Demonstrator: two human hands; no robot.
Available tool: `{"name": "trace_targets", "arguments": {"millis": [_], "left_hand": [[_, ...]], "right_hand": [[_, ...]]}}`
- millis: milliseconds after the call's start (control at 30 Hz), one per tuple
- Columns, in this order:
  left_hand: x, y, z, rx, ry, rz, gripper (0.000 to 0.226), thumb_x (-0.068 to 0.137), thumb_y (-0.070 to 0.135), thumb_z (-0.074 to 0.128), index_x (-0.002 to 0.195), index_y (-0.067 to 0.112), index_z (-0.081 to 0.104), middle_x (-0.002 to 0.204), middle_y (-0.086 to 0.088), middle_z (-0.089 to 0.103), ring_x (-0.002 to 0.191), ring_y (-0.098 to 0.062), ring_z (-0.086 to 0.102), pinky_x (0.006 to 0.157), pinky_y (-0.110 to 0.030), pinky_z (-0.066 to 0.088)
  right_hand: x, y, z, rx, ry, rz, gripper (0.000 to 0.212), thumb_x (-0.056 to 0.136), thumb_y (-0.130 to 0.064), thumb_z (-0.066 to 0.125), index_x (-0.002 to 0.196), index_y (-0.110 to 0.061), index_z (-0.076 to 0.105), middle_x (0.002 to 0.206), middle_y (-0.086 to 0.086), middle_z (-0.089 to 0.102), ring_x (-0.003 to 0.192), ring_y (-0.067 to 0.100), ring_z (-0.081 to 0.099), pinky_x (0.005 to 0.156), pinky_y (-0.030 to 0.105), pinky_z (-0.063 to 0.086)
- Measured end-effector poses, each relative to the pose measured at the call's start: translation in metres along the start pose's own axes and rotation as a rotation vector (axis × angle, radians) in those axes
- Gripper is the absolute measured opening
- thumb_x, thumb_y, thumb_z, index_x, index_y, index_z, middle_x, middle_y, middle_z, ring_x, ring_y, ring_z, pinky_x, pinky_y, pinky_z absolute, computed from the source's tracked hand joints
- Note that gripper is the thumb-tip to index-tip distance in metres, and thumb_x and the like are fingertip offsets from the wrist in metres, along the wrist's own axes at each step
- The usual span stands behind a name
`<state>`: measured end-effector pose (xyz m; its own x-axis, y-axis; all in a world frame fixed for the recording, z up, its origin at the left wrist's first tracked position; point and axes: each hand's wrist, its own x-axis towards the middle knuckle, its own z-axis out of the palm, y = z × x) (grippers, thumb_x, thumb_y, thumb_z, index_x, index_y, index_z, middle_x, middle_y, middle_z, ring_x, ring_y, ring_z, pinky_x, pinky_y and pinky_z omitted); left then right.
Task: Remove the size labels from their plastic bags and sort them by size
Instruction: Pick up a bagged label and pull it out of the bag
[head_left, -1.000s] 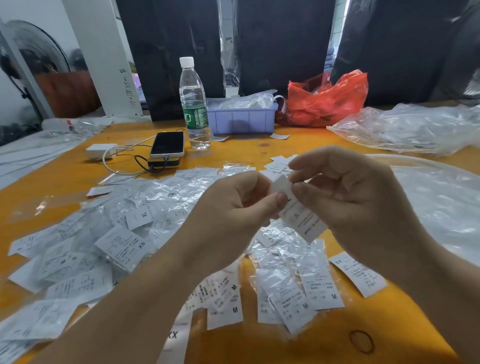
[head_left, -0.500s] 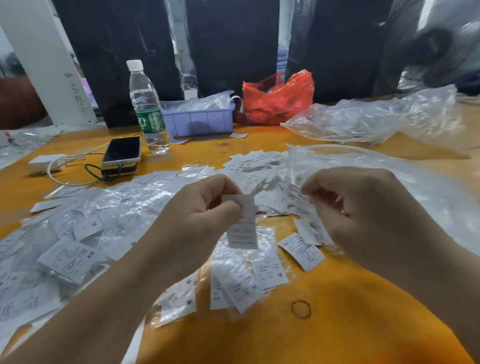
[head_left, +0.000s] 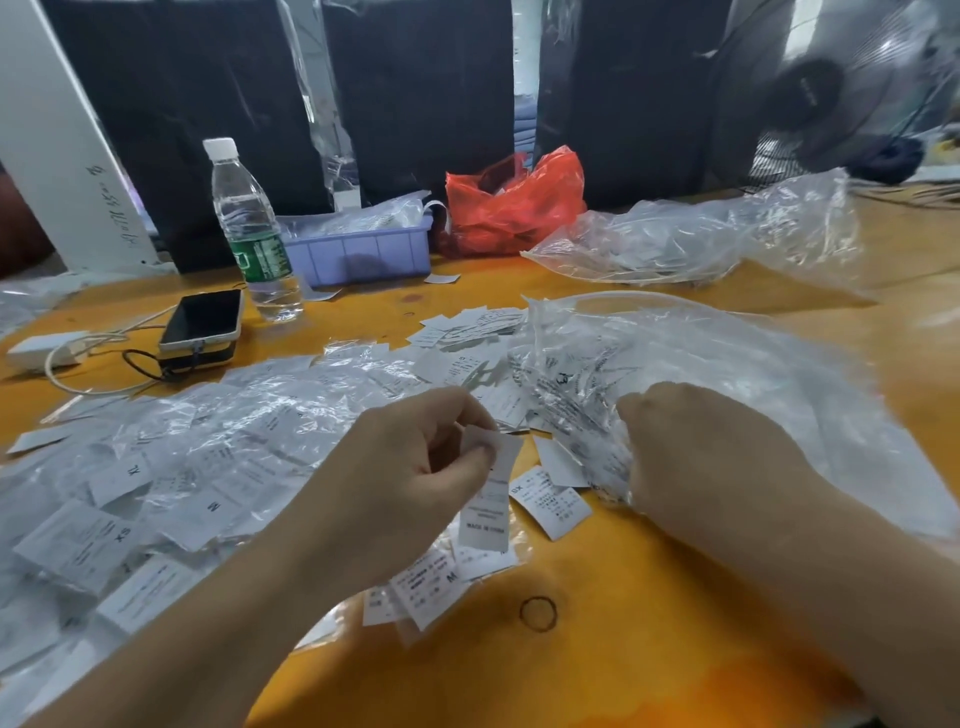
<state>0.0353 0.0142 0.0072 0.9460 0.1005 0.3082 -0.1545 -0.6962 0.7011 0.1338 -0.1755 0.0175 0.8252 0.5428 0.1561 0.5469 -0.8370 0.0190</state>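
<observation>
Right now, from the single head view, the step in hand looks like the sorting half of the job: the left hand (head_left: 415, 478) pinches one bare label (head_left: 488, 499) by its top edge between thumb and forefinger, so the strip hangs down free over the middle of the desk (head_left: 649, 649), printed side toward the viewer. The size mark on it is too blurred to read. The right hand (head_left: 691, 457) is curled with knuckles up and reaches into the big clear bag (head_left: 727, 374) that sprawls over the right half of the desk; its fingers seem closed on crinkled plastic or on a label inside, but I cannot tell which. My guess is that the next move calls for reading the size on the hanging label and dropping it on the matching heap. Loose labels marked XS, M and XL lie among small plastic sleeves (head_left: 208, 452) across the left half of the desk, and a few more sit just below the left hand. Along the far edge stand a water bottle (head_left: 249, 228), a phone (head_left: 205, 317), a lilac tray (head_left: 363, 254) and a red bag (head_left: 514, 202).
</observation>
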Motion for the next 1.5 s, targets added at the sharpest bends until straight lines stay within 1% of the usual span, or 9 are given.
{"name": "trace_targets", "arguments": {"millis": [233, 367, 467, 533, 767, 1067, 1167, 1333, 1500], "left_hand": [[0.001, -0.003, 0.000, 0.003, 0.006, 0.011, 0.010, 0.092, 0.029, 0.060, 0.087, 0.037, 0.064, 0.064, -0.009, 0.058, 0.052, -0.021, 0.049, 0.046, -0.027, 0.038], [0.000, -0.002, 0.000, 0.011, 0.026, -0.018, 0.009, 0.092, 0.033, 0.056, 0.087, 0.038, 0.062, 0.068, -0.005, 0.063, 0.062, -0.023, 0.057, 0.049, -0.032, 0.043], [0.000, -0.002, -0.003, 0.018, 0.085, -0.053, 0.010, 0.090, 0.039, 0.050, 0.085, 0.039, 0.059, 0.076, 0.004, 0.065, 0.072, -0.014, 0.058, 0.054, -0.027, 0.048], [0.001, -0.003, -0.008, 0.008, 0.117, -0.090, 0.010, 0.086, 0.036, 0.048, 0.083, 0.037, 0.057, 0.078, 0.010, 0.064, 0.069, -0.007, 0.056, 0.051, -0.017, 0.044], [-0.001, -0.011, -0.033, -0.218, 0.266, -0.210, 0.007, 0.088, 0.023, 0.057, 0.083, 0.026, 0.060, 0.074, 0.004, 0.072, 0.062, -0.007, 0.064, 0.052, -0.028, 0.050], [0.005, -0.021, -0.053, -0.385, 0.276, -0.301, 0.025, 0.074, 0.018, 0.044, 0.064, 0.025, 0.066, 0.053, 0.008, 0.054, 0.047, -0.010, 0.046, 0.041, -0.023, 0.036], [0.011, -0.017, -0.050, -0.301, 0.218, -0.543, 0.032, 0.078, 0.040, 0.053, 0.053, 0.029, 0.071, 0.072, 0.000, 0.067, 0.059, -0.015, 0.059, 0.051, -0.032, 0.046], [0.002, -0.016, -0.043, -0.294, 0.035, -0.518, 0.067, 0.062, 0.080, 0.042, 0.086, 0.027, 0.075, 0.084, -0.001, 0.072, 0.070, -0.010, 0.061, 0.067, -0.031, 0.039], [0.002, -0.013, -0.047, -0.403, 0.165, -0.342, 0.020, 0.088, 0.032, 0.067, 0.080, 0.014, 0.069, 0.060, 0.011, 0.062, 0.049, 0.002, 0.054, 0.051, -0.013, 0.040]], "right_hand": [[-0.005, -0.007, 0.000, 0.003, 0.075, -0.022, 0.031, 0.082, -0.005, 0.048, 0.066, -0.022, 0.028, 0.070, -0.004, 0.038, 0.057, 0.011, 0.032, 0.048, 0.027, 0.028], [-0.004, -0.006, -0.005, 0.027, 0.219, -0.048, 0.014, 0.085, -0.008, 0.050, 0.094, -0.018, 0.054, 0.081, -0.004, 0.045, 0.064, 0.018, 0.041, 0.054, 0.029, 0.039], [-0.001, -0.006, -0.012, 0.348, 0.419, -0.142, 0.031, 0.092, -0.003, 0.049, 0.118, -0.011, 0.064, 0.099, 0.000, 0.057, 0.076, 0.020, 0.058, 0.064, 0.033, 0.052], [0.001, -0.016, -0.020, 0.687, 0.450, -0.178, 0.031, 0.098, -0.005, 0.046, 0.119, -0.015, 0.067, 0.091, -0.015, 0.059, 0.075, 0.001, 0.058, 0.062, 0.015, 0.047], [0.036, -0.061, -0.036, 1.397, 0.097, -0.260, 0.034, 0.098, 0.001, 0.044, 0.093, -0.017, 0.072, 0.055, 0.005, 0.050, 0.049, 0.017, 0.046, 0.047, 0.030, 0.040], [0.068, -0.094, -0.009, 1.532, -0.016, -0.336, 0.029, 0.100, -0.003, 0.043, 0.093, -0.018, 0.067, 0.046, -0.002, 0.040, 0.045, 0.016, 0.035, 0.043, 0.027, 0.032], [0.064, -0.088, 0.000, 1.457, 0.060, -0.326, 0.028, 0.100, -0.006, 0.047, 0.091, -0.023, 0.067, 0.048, -0.003, 0.044, 0.045, 0.015, 0.040, 0.045, 0.028, 0.038], [0.057, -0.086, 0.003, 1.419, 0.162, -0.364, 0.018, 0.096, -0.010, 0.057, 0.093, -0.025, 0.067, 0.058, -0.006, 0.057, 0.048, 0.009, 0.056, 0.051, 0.026, 0.052], [0.053, -0.086, 0.004, 1.506, 0.085, -0.386, 0.016, 0.088, -0.012, 0.060, 0.097, -0.023, 0.066, 0.064, -0.005, 0.059, 0.053, 0.012, 0.058, 0.053, 0.025, 0.051]]}}
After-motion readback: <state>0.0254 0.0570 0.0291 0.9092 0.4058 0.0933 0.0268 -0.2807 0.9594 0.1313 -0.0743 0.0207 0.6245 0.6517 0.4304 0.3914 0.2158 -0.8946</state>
